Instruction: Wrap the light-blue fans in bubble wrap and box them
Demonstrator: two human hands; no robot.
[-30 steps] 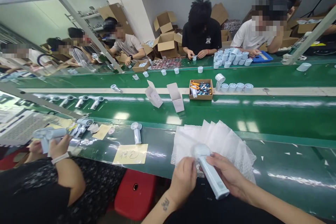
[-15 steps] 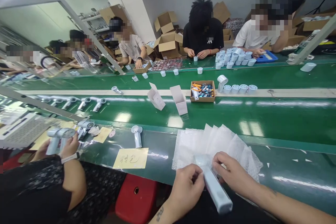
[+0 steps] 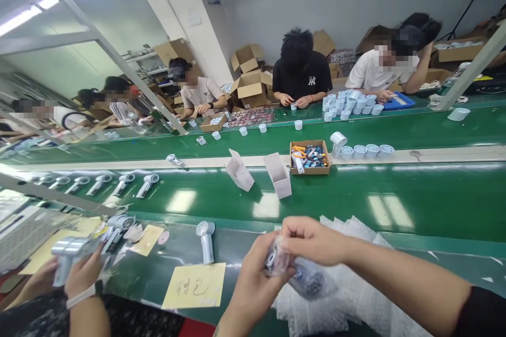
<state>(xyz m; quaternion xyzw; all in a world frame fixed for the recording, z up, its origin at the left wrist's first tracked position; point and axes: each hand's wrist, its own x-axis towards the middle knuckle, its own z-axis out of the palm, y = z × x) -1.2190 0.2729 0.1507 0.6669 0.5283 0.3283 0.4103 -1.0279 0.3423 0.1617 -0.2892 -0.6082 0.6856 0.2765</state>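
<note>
In the head view, a light-blue handheld fan (image 3: 310, 279) is wrapped in a clear plastic bag, with its round end toward the lower right. My left hand (image 3: 259, 268) is closed around the handle end. Over the top, my right hand (image 3: 310, 239) pinches the bag's plastic at that same end. Beneath them lies a fanned-out stack of translucent bubble bags (image 3: 356, 295). Left of my hands, an unwrapped handheld fan (image 3: 206, 242) lies on the bench above a yellow handwritten note (image 3: 193, 285).
Two open white boxes (image 3: 279, 176) and a carton of tools and parts (image 3: 310, 158) are beyond my hands. Several fans (image 3: 148, 186) lie on the green belt (image 3: 213, 189). A co-worker's hands (image 3: 81, 274) hold fans at left. Other people sit across the line.
The fan has been turned and lifted, and plastic now covers it. My right hand has crossed over to my left hand at its end. The view has tilted up.
</note>
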